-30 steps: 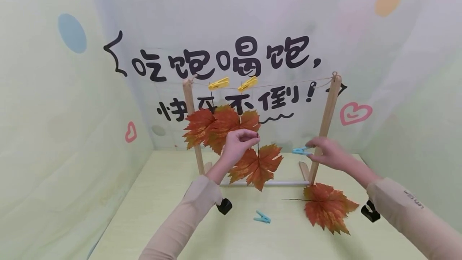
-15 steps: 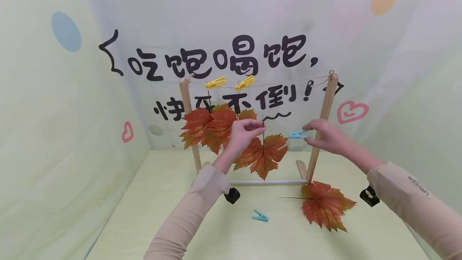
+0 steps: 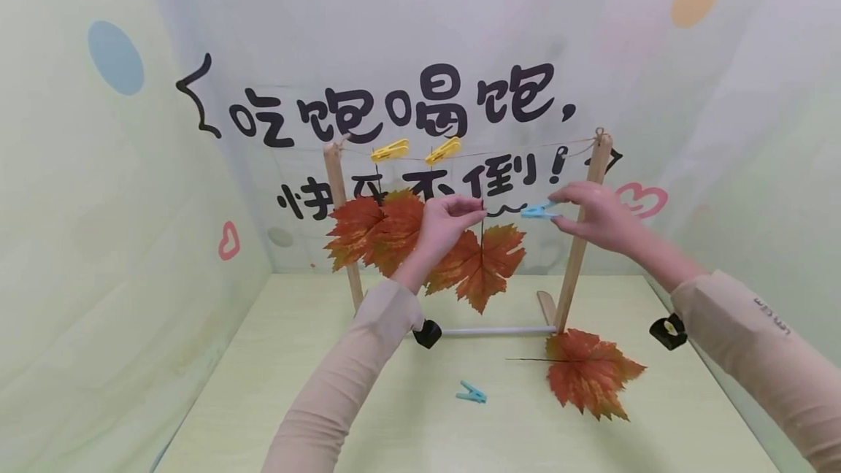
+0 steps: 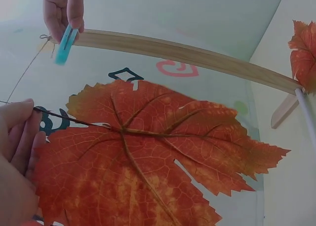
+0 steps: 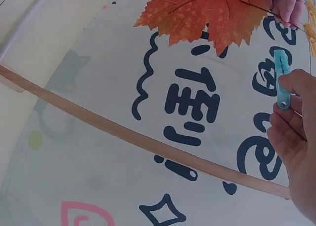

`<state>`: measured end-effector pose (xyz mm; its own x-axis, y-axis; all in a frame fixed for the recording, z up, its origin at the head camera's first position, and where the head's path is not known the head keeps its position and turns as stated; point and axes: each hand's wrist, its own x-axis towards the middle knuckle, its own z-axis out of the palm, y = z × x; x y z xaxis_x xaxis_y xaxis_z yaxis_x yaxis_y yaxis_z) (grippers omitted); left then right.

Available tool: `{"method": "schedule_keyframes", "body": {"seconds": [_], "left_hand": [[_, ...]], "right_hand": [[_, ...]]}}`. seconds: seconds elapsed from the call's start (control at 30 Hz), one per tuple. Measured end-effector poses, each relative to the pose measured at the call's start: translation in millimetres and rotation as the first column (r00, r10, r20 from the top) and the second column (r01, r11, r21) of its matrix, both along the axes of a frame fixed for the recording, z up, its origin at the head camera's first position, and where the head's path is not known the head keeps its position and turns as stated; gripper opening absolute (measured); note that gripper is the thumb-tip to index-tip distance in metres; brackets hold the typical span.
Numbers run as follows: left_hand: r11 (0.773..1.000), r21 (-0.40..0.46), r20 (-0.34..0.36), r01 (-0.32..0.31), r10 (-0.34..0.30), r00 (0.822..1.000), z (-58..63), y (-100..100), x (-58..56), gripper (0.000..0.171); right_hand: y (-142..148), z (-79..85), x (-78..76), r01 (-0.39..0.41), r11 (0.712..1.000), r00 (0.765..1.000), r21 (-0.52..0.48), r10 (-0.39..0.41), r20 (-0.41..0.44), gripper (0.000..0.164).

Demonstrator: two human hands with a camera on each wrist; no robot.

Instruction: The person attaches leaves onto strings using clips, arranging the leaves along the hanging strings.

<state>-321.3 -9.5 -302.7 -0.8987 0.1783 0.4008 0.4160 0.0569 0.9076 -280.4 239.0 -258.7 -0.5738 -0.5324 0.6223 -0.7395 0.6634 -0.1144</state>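
My left hand (image 3: 450,225) pinches the thin dark stem of an orange-red artificial maple leaf (image 4: 143,152) between thumb and fingertips, and the leaf hangs below. The stem's tip points up toward the string (image 3: 506,150) of a wooden frame. To its right, my right hand (image 3: 594,217) pinches a light blue clothespin (image 5: 282,80) by its handle end, its nose pointing left at the stem. In the head view a gap separates clothespin and stem. Two similar leaves (image 3: 355,228) hang from the string at left by yellow clothespins (image 3: 443,150), partly behind my left hand.
Wooden posts (image 3: 571,276) hold the string at both ends, joined low down by a white rod (image 3: 499,331). Another maple leaf (image 3: 591,371) lies on the table at right, its stem pointing left. A second blue clothespin (image 3: 471,392) lies at the front middle.
Both hands have risen toward the string, the left also shifting slightly right with its leaf. The right hand has lifted the blue clothespin to about the height of the pinched stem.
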Motion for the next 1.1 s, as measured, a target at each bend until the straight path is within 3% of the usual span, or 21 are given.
{"method": "schedule_keyframes", "body": {"seconds": [0.37,0.5,0.67,1.1], "left_hand": [[0.999,-0.032,-0.063,0.000,-0.002,0.998,14.7,6,-11.5,0.019],[0.997,-0.069,-0.110,-0.025,0.017,0.994,21.0,9,-16.1,0.018],[0.990,-0.119,-0.147,-0.072,0.054,0.988,25.5,14,-21.9,0.018],[0.984,-0.018,-0.131,-0.179,0.175,0.976,33.0,19,-26.5,0.018]], "right_hand": [[-3,16.1,-1.5,0.006,1.000,0.999,-0.030,-0.007,-0.050,0.030],[-6,23.0,-2.8,-0.011,0.999,0.997,-0.038,0.007,-0.081,0.029],[-10,30.6,-2.2,0.017,0.999,0.999,-0.033,-0.018,-0.050,0.027],[-24,47.7,-6.2,0.054,0.995,0.996,-0.078,-0.060,-0.068,0.030]]}}
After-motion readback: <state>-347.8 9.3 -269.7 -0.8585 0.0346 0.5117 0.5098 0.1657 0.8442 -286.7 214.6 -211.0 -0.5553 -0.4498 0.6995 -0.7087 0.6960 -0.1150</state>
